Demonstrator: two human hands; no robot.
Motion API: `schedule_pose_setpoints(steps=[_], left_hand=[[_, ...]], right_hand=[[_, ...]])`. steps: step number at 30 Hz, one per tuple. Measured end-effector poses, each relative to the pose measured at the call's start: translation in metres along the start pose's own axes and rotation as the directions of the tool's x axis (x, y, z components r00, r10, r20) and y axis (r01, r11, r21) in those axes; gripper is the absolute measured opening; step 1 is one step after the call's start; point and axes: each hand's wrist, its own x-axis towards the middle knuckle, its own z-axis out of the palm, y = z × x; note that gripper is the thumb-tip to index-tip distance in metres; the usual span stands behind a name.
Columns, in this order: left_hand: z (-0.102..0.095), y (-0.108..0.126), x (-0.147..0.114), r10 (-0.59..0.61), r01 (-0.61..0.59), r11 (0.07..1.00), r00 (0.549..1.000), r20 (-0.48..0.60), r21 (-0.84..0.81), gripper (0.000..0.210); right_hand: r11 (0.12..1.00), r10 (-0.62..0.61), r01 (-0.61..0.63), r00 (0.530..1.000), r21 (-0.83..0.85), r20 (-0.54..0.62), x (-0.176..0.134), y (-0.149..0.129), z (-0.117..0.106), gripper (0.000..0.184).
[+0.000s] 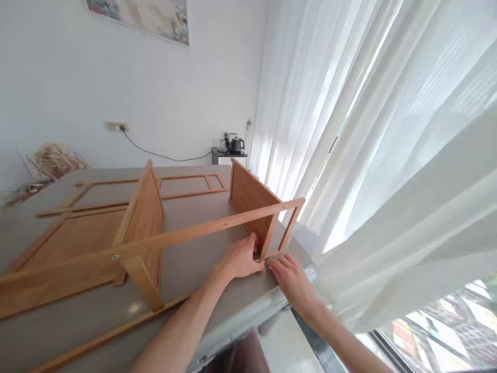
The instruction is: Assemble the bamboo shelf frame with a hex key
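A partly joined wooden shelf frame (205, 229) stands on a grey-covered surface, with two upright panels. My left hand (244, 256) is wrapped around the lower corner of the right-hand wooden panel (254, 199), where it meets the bottom rail. Close beside it, my right hand (289, 277) has its fingers pinched together at the outer side of that rail. Something small and dark shows at the right fingertips, too small to name. The other wooden panel (149, 223) rises left of my hands, joined to the same long rail.
A flat wooden panel (83, 238) and a ladder-like wooden frame (190, 177) lie on the grey surface (194, 220). Behind it, a black kettle (236, 145) sits on a small cabinet, its cord running to a wall socket (115, 126). White curtains (373, 171) hang along the right.
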Motion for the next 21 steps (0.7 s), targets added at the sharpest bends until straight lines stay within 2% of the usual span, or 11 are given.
schedule_pose_setpoints(steps=[11,16,21], left_hand=[[-0.004,0.003,-0.001,-0.011,0.011,1.0,1.0,0.02,0.01,0.039],[-0.004,0.001,-0.002,-0.015,0.014,1.0,0.999,0.037,0.025,0.04],[-0.004,0.0,-0.002,-0.009,0.005,0.999,0.997,0.076,0.048,0.038]], right_hand=[[0.999,0.028,-0.028,0.999,0.039,-0.015,-0.004,0.002,0.001,0.029],[0.99,0.12,-0.118,0.992,0.084,-0.028,-0.016,-0.005,-0.01,0.029],[0.959,0.21,-0.201,0.977,0.202,-0.027,-0.022,-0.009,-0.015,0.027]])
